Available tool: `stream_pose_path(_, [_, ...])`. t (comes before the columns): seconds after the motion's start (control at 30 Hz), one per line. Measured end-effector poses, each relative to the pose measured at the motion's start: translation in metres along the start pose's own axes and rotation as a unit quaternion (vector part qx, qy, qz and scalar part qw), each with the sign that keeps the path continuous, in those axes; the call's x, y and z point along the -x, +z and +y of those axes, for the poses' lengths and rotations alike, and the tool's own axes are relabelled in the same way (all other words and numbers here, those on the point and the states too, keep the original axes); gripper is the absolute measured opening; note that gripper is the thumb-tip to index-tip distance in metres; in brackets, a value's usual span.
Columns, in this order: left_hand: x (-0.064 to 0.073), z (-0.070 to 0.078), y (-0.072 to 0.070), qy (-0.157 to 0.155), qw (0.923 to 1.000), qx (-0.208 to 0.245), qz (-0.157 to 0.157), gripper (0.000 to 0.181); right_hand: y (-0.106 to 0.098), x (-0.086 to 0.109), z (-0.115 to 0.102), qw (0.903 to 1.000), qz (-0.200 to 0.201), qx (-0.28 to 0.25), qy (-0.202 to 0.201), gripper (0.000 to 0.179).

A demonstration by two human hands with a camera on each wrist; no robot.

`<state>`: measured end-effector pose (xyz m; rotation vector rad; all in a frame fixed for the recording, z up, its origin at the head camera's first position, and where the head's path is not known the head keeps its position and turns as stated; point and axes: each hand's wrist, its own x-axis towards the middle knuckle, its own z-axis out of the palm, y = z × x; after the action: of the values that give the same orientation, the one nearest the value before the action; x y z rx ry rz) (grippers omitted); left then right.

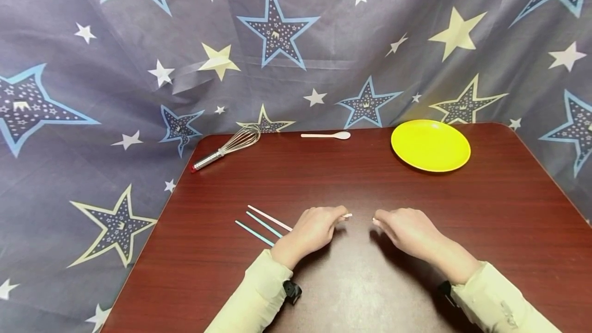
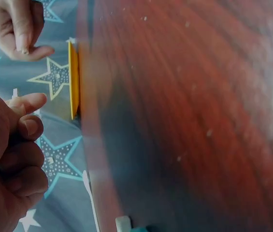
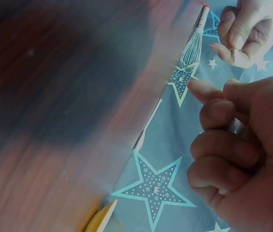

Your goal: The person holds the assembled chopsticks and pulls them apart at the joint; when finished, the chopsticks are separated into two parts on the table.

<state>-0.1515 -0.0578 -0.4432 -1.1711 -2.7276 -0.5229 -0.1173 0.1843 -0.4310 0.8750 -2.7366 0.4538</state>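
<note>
Above the middle of the table, my left hand [image 1: 316, 227] pinches a small white piece [image 1: 347, 216] between thumb and forefinger. The right hand [image 1: 409, 230] faces it across a short gap, pinching another small white bit [image 1: 373, 219] at its fingertips. What these pieces are is too small to tell. In the left wrist view, the left hand's white piece [image 2: 15, 93] pokes up above the thumb, the other fingers curled. Beside the left wrist lie a pink stick [image 1: 270, 218] and two blue sticks [image 1: 254, 233], thin as straws, their near ends hidden by the hand and forearm.
A whisk [image 1: 231, 145] lies at the table's back left corner. Along the back edge is a white spoon [image 1: 326, 135]. A yellow plate [image 1: 430, 146] sits at the back right. Behind the dark red table [image 1: 509, 209] hangs a grey star-patterned cloth [image 1: 287, 91].
</note>
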Motion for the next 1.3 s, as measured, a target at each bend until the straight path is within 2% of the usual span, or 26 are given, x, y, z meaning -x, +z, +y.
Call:
stream_pose_path(0.2, [0.002, -0.004, -0.005, -0.008, 0.9997, -0.022, -0.009, 0.012, 0.000, 0.005, 0.003, 0.9998, 0.016, -0.006, 0.009, 0.021])
stream_pose_path(0.33, [0.003, -0.007, -0.008, -0.012, 0.9991, -0.033, -0.024, 0.025, 0.001, 0.008, 0.007, 0.9996, 0.024, -0.015, 0.007, 0.020])
stream_pose_path(0.63, [0.000, -0.017, -0.009, -0.018, 0.9989, 0.024, -0.036, 0.043, -0.001, 0.015, 0.013, 0.9978, 0.009, -0.065, -0.011, 0.018])
stream_pose_path(0.73, [-0.002, -0.020, -0.008, -0.046, 0.9980, 0.036, -0.024, 0.027, 0.000, 0.018, 0.014, 0.9971, 0.008, -0.074, -0.012, 0.021])
stream_pose_path(0.87, [-0.004, -0.023, -0.007, -0.078, 0.9968, 0.015, 0.001, 0.008, 0.000, 0.021, 0.014, 0.9974, -0.002, -0.072, -0.006, 0.022])
stream_pose_path(1.03, [-0.009, -0.022, -0.006, -0.096, 0.9947, -0.031, 0.017, 0.011, 0.000, 0.021, 0.013, 0.9979, -0.025, -0.059, 0.006, 0.025])
stream_pose_path(1.3, [-0.022, -0.019, -0.002, -0.118, 0.9908, -0.066, 0.003, 0.015, 0.001, 0.018, 0.010, 0.9976, -0.045, -0.051, 0.008, 0.024])
